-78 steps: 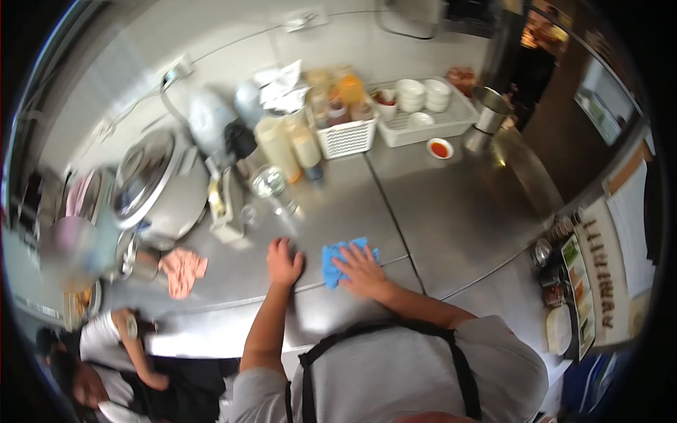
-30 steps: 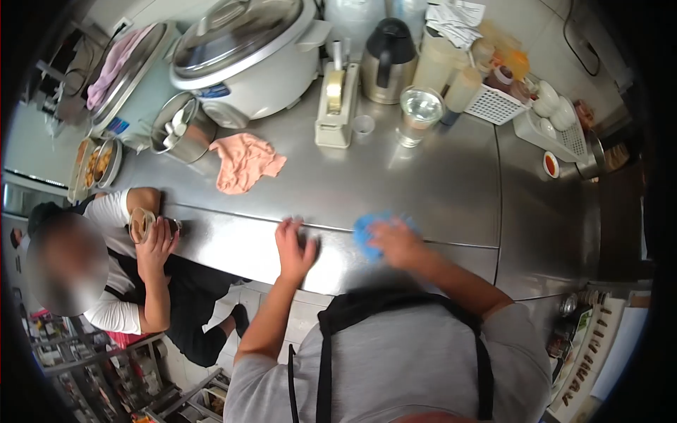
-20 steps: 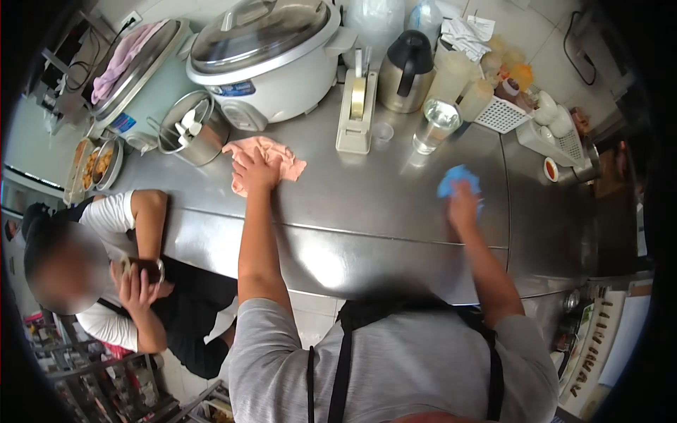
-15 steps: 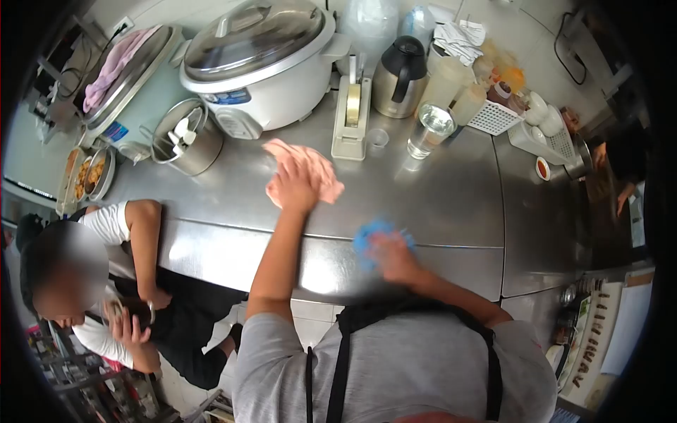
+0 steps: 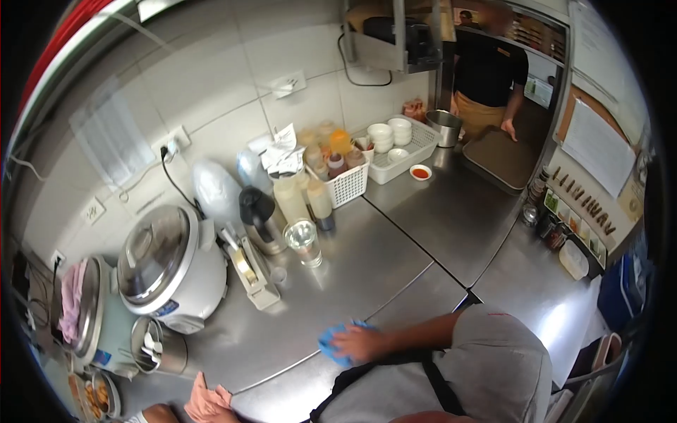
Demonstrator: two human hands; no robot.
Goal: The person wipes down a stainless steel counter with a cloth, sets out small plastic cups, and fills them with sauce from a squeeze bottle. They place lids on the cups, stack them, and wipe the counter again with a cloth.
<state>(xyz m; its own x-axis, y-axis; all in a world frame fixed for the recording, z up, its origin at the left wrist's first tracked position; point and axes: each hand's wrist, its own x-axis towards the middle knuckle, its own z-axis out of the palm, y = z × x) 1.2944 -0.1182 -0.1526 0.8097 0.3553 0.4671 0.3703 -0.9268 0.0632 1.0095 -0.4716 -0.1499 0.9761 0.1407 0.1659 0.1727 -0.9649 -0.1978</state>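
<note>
My right hand (image 5: 356, 344) presses a bunched blue cloth (image 5: 328, 344) against the steel counter, near the seam along its front strip. The fingers lie over the cloth. At the bottom edge of the view, a pink cloth (image 5: 204, 399) is crumpled in my left hand (image 5: 226, 417), most of which is cut off by the frame. Near that cloth stands a steel pot (image 5: 173, 351) with white spoons. Beyond my right hand are a tape dispenser (image 5: 255, 282), a glass of water (image 5: 304, 243) and a small clear cup (image 5: 279, 275).
Along the wall stand a rice cooker (image 5: 173, 275), a thermos jug (image 5: 262, 222), a white basket (image 5: 350, 185) of sauce bottles and a tray (image 5: 412, 161) of bowls. A sauce dish (image 5: 421, 173) sits nearby. A co-worker (image 5: 486, 77) stands behind a brown tray (image 5: 497, 158).
My view has swung right, showing the co-worker and the right-hand counter. The pink cloth has moved from mid-counter towards the near left edge. The blue cloth remains under my right hand.
</note>
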